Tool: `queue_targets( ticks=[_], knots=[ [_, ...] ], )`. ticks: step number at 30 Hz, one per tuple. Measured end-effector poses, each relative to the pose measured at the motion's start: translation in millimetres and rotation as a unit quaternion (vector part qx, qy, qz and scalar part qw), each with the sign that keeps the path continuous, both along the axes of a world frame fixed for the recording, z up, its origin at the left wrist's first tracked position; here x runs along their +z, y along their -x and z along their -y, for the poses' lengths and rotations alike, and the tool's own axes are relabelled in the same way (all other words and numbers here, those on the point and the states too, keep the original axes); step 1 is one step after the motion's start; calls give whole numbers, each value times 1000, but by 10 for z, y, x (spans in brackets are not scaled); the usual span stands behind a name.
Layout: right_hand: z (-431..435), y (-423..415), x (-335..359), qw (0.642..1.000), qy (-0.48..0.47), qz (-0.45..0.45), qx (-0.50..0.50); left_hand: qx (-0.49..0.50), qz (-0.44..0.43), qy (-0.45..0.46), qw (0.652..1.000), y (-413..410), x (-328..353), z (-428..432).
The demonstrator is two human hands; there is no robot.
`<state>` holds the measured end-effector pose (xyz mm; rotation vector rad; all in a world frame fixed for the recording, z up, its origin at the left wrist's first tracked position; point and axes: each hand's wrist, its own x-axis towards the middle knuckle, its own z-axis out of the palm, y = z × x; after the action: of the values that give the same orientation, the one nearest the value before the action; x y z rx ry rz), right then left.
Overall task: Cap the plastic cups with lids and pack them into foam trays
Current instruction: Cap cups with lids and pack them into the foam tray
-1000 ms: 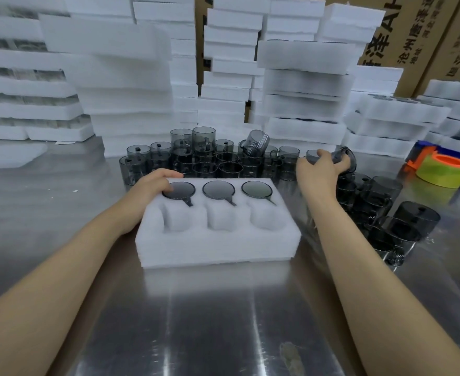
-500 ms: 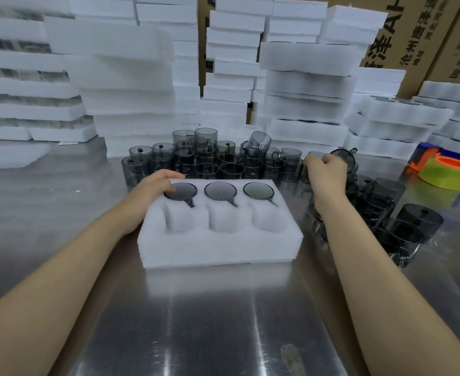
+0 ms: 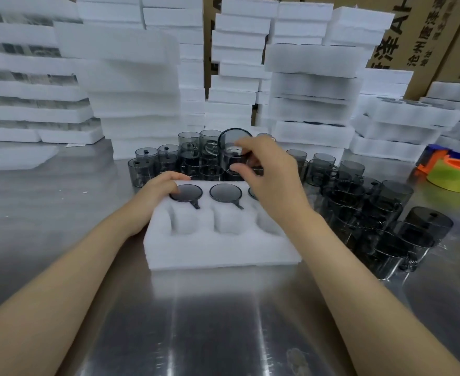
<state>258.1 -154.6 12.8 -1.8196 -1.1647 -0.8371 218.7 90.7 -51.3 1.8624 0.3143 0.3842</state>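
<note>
One smoky plastic cup (image 3: 234, 150) hung tilted above the back edge of the foam tray (image 3: 223, 248). The right hand (image 3: 266, 172) gripped it, fingers (image 3: 250, 145) curled over its upper side and thumb beneath. Whether it already wore a lid could not be told.

The hold looked light on a slick wall, so the cup might slip and drop onto the seated ones. Set down with its handle off the slot, it would likely jam or sit proud of the foam. A low wrist could also topple the loose cups (image 3: 380, 213) crowded just beside the tray.

The tray's three front pockets (image 3: 184, 223) stood empty. The back row held capped cups (image 3: 186, 192), two in plain view and a third mostly hidden behind the right hand. The left hand (image 3: 158, 191) rested on the far left corner, fingers loosely bent on the foam, holding nothing.

More cups (image 3: 166, 161) stood behind on the steel bench (image 3: 223, 321), before stacked foam (image 3: 136, 90), with a tape roll (image 3: 453, 175) far right.
</note>
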Motion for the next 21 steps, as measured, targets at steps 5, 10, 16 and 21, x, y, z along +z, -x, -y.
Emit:
queue_targets(
  ticks=[5,10,16,21],
  knots=[
    [3,-14,1,993,8,113,15,22,-15,-6,1000,-54,-2,1],
    [-8,-1,-13,984,43,172,28,24,-27,-2,999,-76,21,11],
    [-17,-14,-35,982,37,182,36,3,-10,31,999,-18,-31,-23],
    [-70,122,47,973,-108,-164,123,-11,-9,36,999,4,-37,-43]
  ],
)
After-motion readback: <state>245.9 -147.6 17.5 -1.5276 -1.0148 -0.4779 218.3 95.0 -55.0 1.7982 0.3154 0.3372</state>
